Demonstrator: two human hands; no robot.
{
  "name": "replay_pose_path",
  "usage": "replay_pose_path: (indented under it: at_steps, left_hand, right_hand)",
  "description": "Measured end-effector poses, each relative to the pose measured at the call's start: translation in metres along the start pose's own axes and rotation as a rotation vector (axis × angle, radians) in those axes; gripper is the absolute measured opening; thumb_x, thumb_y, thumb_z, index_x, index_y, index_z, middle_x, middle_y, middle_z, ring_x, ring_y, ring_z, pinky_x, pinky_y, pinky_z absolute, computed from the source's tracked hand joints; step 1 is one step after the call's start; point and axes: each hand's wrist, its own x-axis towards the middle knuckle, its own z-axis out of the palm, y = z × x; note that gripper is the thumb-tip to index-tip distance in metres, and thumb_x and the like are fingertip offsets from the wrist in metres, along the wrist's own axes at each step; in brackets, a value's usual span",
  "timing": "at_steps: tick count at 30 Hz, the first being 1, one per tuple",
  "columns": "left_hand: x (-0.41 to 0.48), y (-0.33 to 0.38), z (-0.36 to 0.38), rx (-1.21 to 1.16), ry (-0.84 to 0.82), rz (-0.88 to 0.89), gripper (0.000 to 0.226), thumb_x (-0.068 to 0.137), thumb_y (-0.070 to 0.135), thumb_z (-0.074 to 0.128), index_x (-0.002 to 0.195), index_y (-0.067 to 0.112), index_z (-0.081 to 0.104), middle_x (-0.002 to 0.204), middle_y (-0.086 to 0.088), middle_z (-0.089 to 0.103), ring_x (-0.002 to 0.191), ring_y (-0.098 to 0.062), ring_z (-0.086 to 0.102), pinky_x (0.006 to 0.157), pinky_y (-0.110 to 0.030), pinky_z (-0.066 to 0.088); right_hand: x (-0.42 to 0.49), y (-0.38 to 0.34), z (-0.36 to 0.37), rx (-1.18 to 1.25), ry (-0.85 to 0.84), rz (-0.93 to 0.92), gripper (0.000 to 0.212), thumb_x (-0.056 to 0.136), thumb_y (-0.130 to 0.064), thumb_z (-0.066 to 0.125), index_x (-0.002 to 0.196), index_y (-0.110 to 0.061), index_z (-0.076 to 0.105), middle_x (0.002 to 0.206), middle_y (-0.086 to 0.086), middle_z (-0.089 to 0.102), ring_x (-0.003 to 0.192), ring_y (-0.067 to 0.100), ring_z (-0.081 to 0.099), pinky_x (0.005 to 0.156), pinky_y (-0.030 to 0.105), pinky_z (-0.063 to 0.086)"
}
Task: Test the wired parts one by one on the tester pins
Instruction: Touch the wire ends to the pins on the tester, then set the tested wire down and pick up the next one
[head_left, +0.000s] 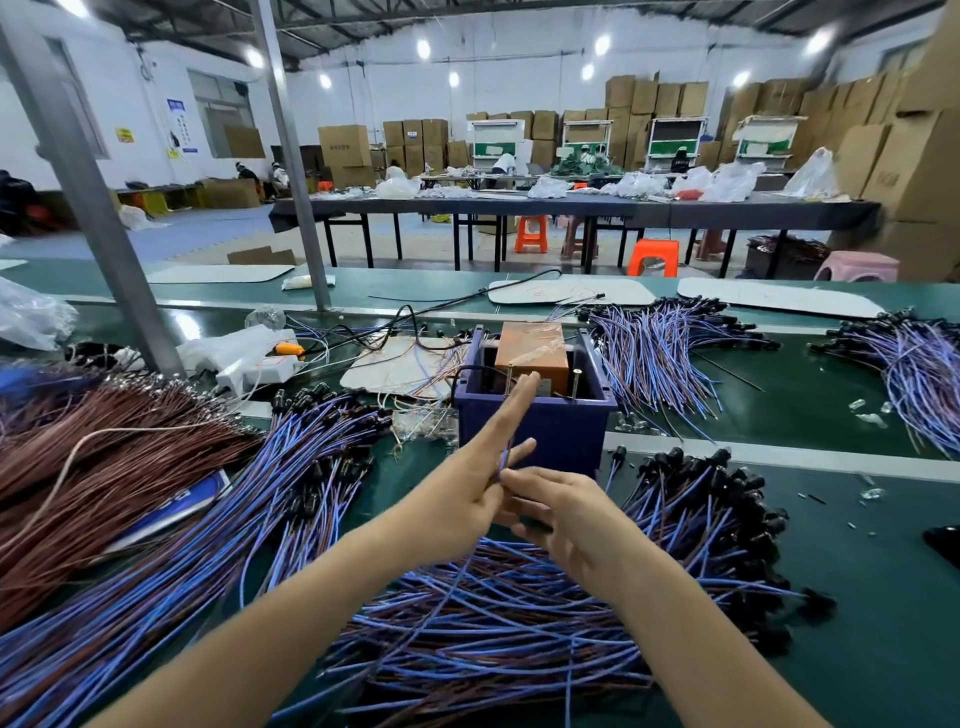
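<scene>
one wired part pinched in right hand fingertips, just in front of one purple tester box. left hand fingers straight, lying alongside wire. two pins sticking up. five blue wire piles, one brown pile.

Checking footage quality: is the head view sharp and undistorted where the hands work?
Head view: left hand, right hand, the wire and the blue tester box are sharp; posts lean, cardboard boxes at right smear from wide-angle distortion; ceiling lamps blow out.
</scene>
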Motion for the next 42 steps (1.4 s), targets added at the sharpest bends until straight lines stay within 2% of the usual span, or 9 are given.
replay_pose_path:
  at_steps: [6, 10, 13, 16, 21, 24, 27, 37, 42]
  left_hand:
    - [-0.017, -0.004, 0.014, -0.088, 0.114, -0.141, 0.089, 0.094, -0.009, 0.044, 0.143, 0.058, 0.011, 0.152, 0.017, 0.028, 0.116, -0.008, 0.059, 0.08, -0.03, 0.058]
    - [-0.04, -0.007, -0.002, -0.045, 0.137, -0.251, 0.037, 0.093, -0.002, 0.053, 0.112, 0.029, 0.063, 0.102, -0.003, 0.072, 0.073, -0.017, 0.072, 0.052, -0.023, 0.054]
    - [-0.055, -0.011, -0.019, 0.102, 0.113, -0.283, 0.018, 0.092, 0.005, 0.059, 0.095, 0.019, 0.069, 0.083, 0.0, 0.074, 0.055, -0.019, 0.068, 0.045, -0.018, 0.044]
    - [-0.064, -0.012, -0.034, 0.089, 0.159, -0.289, 0.012, 0.09, 0.012, 0.061, 0.093, 0.012, 0.072, 0.079, 0.0, 0.075, 0.048, -0.018, 0.065, 0.045, -0.012, 0.04]
    - [-0.056, -0.001, -0.043, -0.07, 0.253, -0.276, 0.021, 0.075, 0.029, 0.065, 0.086, 0.014, 0.073, 0.077, -0.005, 0.075, 0.051, -0.016, 0.064, 0.043, -0.014, 0.042]
    - [-0.039, 0.006, -0.039, -0.153, 0.248, -0.284, 0.014, 0.075, 0.024, 0.069, 0.083, 0.013, 0.074, 0.075, -0.008, 0.074, 0.052, -0.013, 0.063, 0.046, -0.016, 0.044]
    - [-0.019, 0.01, -0.03, -0.229, 0.287, -0.309, 0.004, 0.08, 0.014, 0.071, 0.079, 0.012, 0.073, 0.07, -0.007, 0.073, 0.05, -0.011, 0.061, 0.046, -0.017, 0.043]
    - [0.015, -0.004, -0.009, -0.603, 0.464, -0.502, 0.013, 0.079, 0.013, 0.073, 0.071, 0.023, 0.074, 0.075, 0.002, 0.072, 0.061, -0.005, 0.063, 0.046, -0.015, 0.041]
    - [0.03, -0.005, 0.005, -0.986, 0.648, -0.426, 0.039, 0.072, -0.004, 0.071, 0.106, 0.013, 0.061, 0.081, -0.014, 0.073, 0.071, -0.016, 0.071, 0.059, -0.017, 0.055]
  right_hand:
    - [0.003, -0.01, -0.006, 0.254, 0.336, -0.17, 0.019, 0.097, -0.012, 0.05, 0.08, -0.014, 0.06, 0.089, 0.001, 0.069, 0.083, 0.014, 0.062, 0.07, 0.027, 0.045]
    - [-0.007, -0.032, -0.047, 0.446, 0.576, -0.246, 0.018, 0.102, -0.015, 0.041, 0.087, -0.015, 0.052, 0.072, 0.001, 0.069, 0.061, 0.014, 0.065, 0.057, 0.028, 0.051]
    - [-0.014, -0.044, -0.081, 0.325, 0.755, -0.283, 0.02, 0.101, -0.014, 0.045, 0.082, -0.018, 0.05, 0.068, 0.003, 0.061, 0.057, 0.014, 0.058, 0.046, 0.024, 0.052]
    - [-0.019, -0.048, -0.104, 0.001, 0.811, -0.297, 0.018, 0.099, -0.012, 0.05, 0.082, -0.014, 0.055, 0.068, 0.005, 0.063, 0.049, 0.011, 0.058, 0.044, 0.021, 0.05]
    - [-0.027, -0.039, -0.095, -1.251, 1.004, -0.284, 0.025, 0.091, -0.023, 0.062, 0.075, -0.004, 0.068, 0.074, 0.013, 0.063, 0.059, 0.021, 0.048, 0.054, 0.026, 0.033]
    - [-0.026, -0.034, -0.045, -1.152, 0.674, -0.62, 0.016, 0.088, -0.026, 0.066, 0.085, -0.01, 0.07, 0.082, 0.001, 0.061, 0.062, 0.006, 0.049, 0.06, 0.017, 0.039]
    - [-0.019, -0.022, -0.005, -0.974, 0.26, -0.611, 0.009, 0.088, -0.022, 0.067, 0.09, -0.018, 0.074, 0.087, -0.009, 0.065, 0.07, 0.005, 0.056, 0.067, 0.012, 0.043]
    - [0.003, -0.009, -0.006, -0.489, 0.327, -0.454, 0.017, 0.09, -0.022, 0.065, 0.075, -0.016, 0.069, 0.063, -0.004, 0.067, 0.054, 0.005, 0.057, 0.056, 0.017, 0.045]
    - [0.01, -0.003, -0.008, -0.344, 0.364, -0.4, 0.018, 0.098, -0.019, 0.052, 0.085, -0.01, 0.06, 0.063, 0.004, 0.067, 0.047, 0.017, 0.059, 0.044, 0.025, 0.044]
